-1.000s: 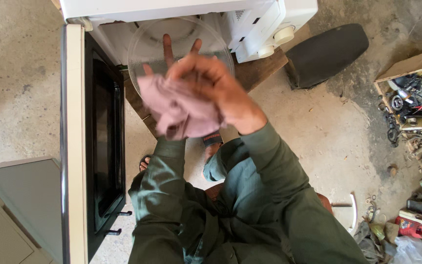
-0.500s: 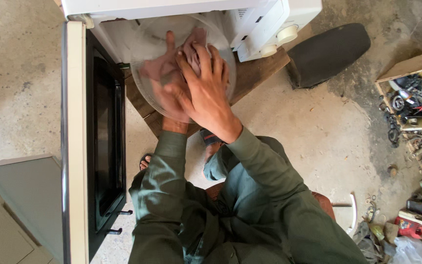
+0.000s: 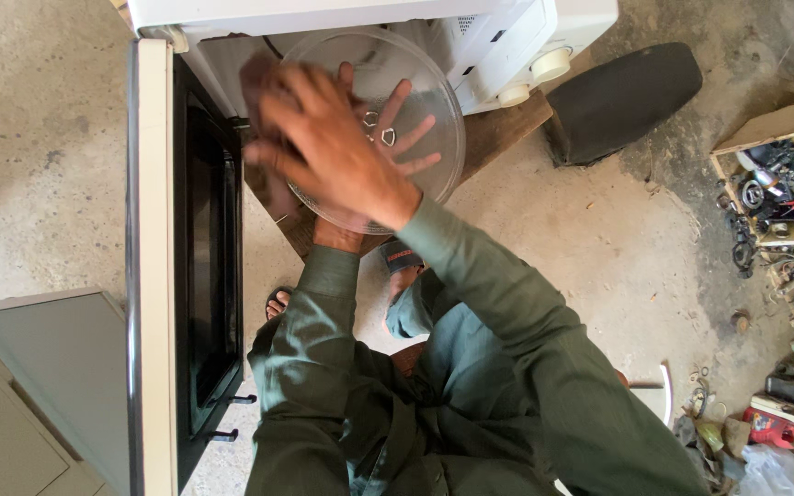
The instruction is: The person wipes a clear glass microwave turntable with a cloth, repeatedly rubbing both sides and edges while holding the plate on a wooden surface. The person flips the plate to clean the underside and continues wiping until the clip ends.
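Note:
A round clear glass turntable plate point(image 3: 434, 87) is held up in front of the open white microwave oven point(image 3: 369, 14). My left hand point(image 3: 402, 133) is spread flat beneath the plate and carries it; its fingers show through the glass. My right hand point(image 3: 328, 147) lies on top of the plate and presses a pinkish cloth point(image 3: 259, 83) against the left part of the glass. The cloth is blurred and mostly hidden under the hand. Both arms are in green sleeves.
The microwave's door point(image 3: 153, 276) stands open to the left, with a dark window. A wooden board point(image 3: 498, 138) lies under the oven. A black cushion point(image 3: 622, 96), a box of cables point(image 3: 774, 184), scattered parts point(image 3: 783, 413) and a grey panel point(image 3: 48, 367) are on the concrete floor.
One second ago the cloth was bunched in my hands above the plate. My right hand has since pressed it onto the glass and slid left across the plate.

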